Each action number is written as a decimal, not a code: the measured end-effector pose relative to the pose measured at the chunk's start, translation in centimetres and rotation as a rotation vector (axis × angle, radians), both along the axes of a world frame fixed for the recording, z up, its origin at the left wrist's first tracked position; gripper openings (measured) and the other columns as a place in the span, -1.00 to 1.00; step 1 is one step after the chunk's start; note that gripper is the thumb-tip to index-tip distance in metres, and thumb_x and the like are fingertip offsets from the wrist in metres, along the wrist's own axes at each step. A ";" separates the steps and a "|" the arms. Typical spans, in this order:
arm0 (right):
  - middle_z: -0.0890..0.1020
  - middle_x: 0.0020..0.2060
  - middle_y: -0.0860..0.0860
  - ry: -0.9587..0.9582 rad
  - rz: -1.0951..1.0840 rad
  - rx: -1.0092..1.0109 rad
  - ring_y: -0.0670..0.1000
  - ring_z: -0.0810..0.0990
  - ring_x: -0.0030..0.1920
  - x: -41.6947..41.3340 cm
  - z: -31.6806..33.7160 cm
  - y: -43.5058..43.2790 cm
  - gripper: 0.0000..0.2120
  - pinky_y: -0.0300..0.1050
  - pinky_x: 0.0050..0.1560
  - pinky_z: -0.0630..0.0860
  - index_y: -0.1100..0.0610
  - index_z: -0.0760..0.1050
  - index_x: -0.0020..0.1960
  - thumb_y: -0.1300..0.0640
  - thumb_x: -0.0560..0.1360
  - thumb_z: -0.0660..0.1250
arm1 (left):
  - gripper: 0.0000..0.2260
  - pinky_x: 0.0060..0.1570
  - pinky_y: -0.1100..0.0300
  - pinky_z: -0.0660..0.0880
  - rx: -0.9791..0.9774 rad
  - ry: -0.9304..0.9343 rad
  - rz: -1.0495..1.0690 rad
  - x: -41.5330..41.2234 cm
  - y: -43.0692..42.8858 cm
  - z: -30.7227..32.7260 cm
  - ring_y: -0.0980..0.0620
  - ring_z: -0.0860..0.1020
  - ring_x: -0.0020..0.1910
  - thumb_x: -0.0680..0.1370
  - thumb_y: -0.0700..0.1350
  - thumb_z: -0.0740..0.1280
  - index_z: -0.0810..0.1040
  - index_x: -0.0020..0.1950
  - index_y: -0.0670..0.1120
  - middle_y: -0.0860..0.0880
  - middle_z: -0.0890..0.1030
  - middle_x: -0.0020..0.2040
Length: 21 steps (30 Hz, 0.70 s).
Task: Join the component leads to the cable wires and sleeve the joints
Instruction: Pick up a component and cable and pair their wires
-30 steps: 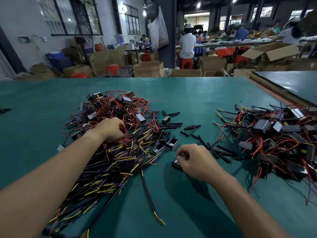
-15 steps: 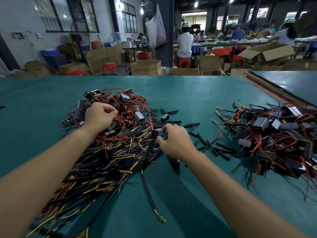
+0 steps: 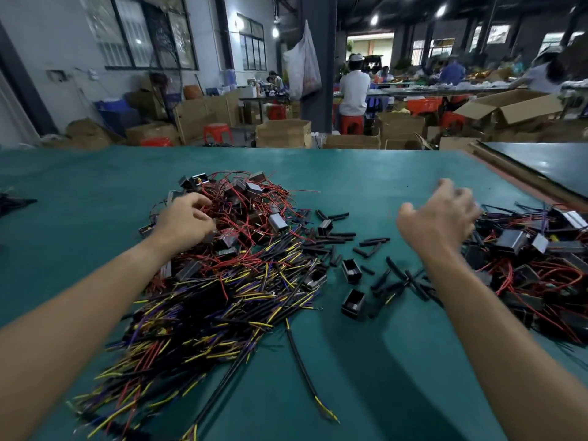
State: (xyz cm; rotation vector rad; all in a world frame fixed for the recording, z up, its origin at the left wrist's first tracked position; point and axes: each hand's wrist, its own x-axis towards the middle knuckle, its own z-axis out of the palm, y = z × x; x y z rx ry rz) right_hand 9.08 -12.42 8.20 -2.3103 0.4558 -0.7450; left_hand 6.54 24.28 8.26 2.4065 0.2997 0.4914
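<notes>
A heap of black cables with yellow, purple and red wire ends lies at front left of the green table. Behind it is a pile of small black box components with red leads. My left hand rests on that pile, fingers curled and pinched among the red leads. Short black sleeve tubes are scattered in the middle. My right hand hovers blurred above the table, fingers spread and holding nothing, at the left edge of a second pile of wired components.
Two loose black housings stand among the sleeves. A single black cable lies toward the front. A darker table adjoins at right. Cardboard boxes, red stools and seated workers fill the room beyond.
My right hand has left the sleeves in the middle, risen to the right toward the second pile and opened. My left hand has stayed on the red-lead pile, shifting slightly.
</notes>
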 end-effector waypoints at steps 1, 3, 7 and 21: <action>0.30 0.40 0.24 -0.005 0.011 -0.009 0.26 0.23 0.40 -0.6 0.2 -0.4 -0.40 0.26 0.36 0.29 0.16 0.27 0.43 0.03 0.46 0.35 | -0.62 -0.15 0.15 0.52 0.113 0.025 -0.020 -0.1 -0.3 -0.3 0.02 0.61 -0.17 0.41 -0.23 0.44 0.54 0.19 0.02 0.08 0.65 -0.18; 0.37 0.34 0.19 -0.016 0.134 -0.060 0.21 0.29 0.36 -2.0 0.1 -0.2 -0.46 0.21 0.35 0.32 0.12 0.31 0.40 0.06 0.46 0.35 | -0.73 -0.02 0.06 0.54 0.338 0.066 -0.074 -0.3 -1.5 -1.1 0.00 0.58 -0.10 0.41 -0.13 0.45 0.59 0.08 0.09 0.09 0.63 -0.13; 0.55 0.13 0.08 0.061 0.423 -0.088 0.10 0.48 0.21 -4.3 -1.6 1.7 -0.67 0.06 0.28 0.41 0.07 0.49 0.23 0.09 0.47 0.35 | -0.76 0.03 0.01 0.51 0.560 0.193 -0.112 0.1 -4.1 -2.0 -0.06 0.59 -0.03 0.41 0.11 0.46 0.63 0.00 0.05 0.09 0.61 -0.18; 0.57 -0.38 -0.20 -0.089 0.509 -0.032 -0.14 0.53 -0.31 -7.1 -7.0 2.0 -0.83 -0.31 -0.28 0.34 -0.04 0.55 -0.23 0.23 0.42 0.37 | -0.80 -0.44 0.23 0.48 0.110 -0.104 -0.080 0.0 -5.2 -0.4 0.04 0.57 -0.47 0.50 -0.04 0.44 0.65 -0.33 0.01 0.06 0.62 -0.43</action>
